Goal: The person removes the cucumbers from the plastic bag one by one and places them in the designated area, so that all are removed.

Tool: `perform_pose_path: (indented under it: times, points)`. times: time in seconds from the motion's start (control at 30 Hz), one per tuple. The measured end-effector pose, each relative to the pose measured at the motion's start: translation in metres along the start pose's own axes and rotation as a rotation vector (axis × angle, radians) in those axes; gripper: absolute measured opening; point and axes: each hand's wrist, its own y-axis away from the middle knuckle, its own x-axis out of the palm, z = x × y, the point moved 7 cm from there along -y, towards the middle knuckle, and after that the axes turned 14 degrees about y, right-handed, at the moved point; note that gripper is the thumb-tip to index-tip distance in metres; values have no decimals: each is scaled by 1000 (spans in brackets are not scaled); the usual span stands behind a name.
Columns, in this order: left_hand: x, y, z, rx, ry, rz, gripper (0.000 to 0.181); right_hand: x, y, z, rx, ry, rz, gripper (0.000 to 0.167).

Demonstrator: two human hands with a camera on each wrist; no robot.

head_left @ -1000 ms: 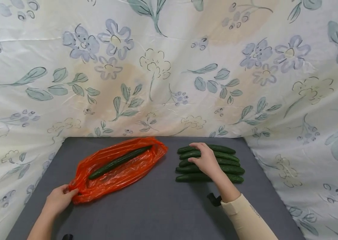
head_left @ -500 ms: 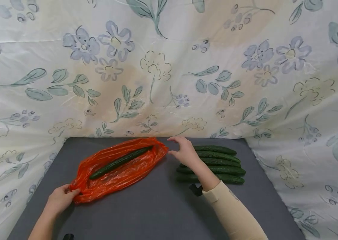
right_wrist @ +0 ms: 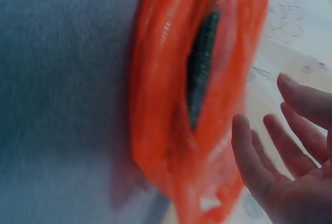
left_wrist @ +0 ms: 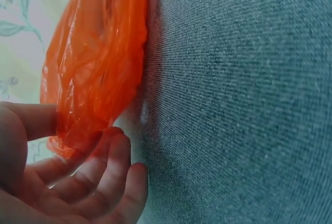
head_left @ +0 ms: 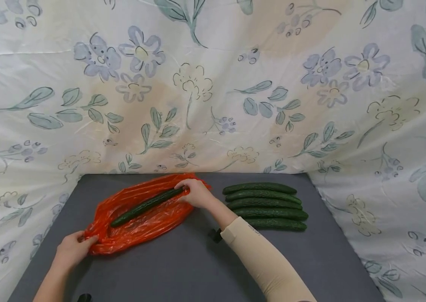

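An orange plastic bag [head_left: 137,239] lies spread on the left of the table, its mouth gaping upward. One dark green cucumber [head_left: 146,205] rests inside it, slanting toward the back. My left hand [head_left: 72,250] pinches the bag's near-left end between thumb and fingers; the left wrist view shows the film [left_wrist: 98,79] bunched there. Over the bag's far-right end is my right hand [head_left: 197,193], thumb and fingers spread apart around the cucumber's far tip. Whether it touches the tip cannot be told. The right wrist view shows these fingers [right_wrist: 249,156] apart, with nothing between them.
Several cucumbers [head_left: 265,205] lie side by side in a stack of rows on the right of the grey table [head_left: 182,268]. Floral cloth [head_left: 213,105] hangs behind the table and along both sides.
My right hand has moved left from above the row of cucumbers to the far end of the bag. My left hand keeps its pinch on the bag, which has hardly moved.
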Motion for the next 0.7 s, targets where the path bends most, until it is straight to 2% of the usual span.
perform_pose_path:
  times: [0.2, 0.33, 0.57, 0.63, 0.7]
  points:
    - [1, -1, 4, 13, 1, 34, 68, 31, -25, 1, 29, 13, 77, 37]
    - [5, 0, 6, 5, 27, 44, 65, 48, -34, 2, 7, 22, 123, 45]
    - [5, 2, 0, 20, 17, 44, 65, 65, -43, 1, 5, 97, 180, 59]
    - [5, 2, -1, 21, 13, 44, 65, 67, -43, 0, 18, 115, 196, 58]
    - [5, 2, -1, 18, 11, 46, 67, 67, -43, 0, 27, 136, 175, 54]
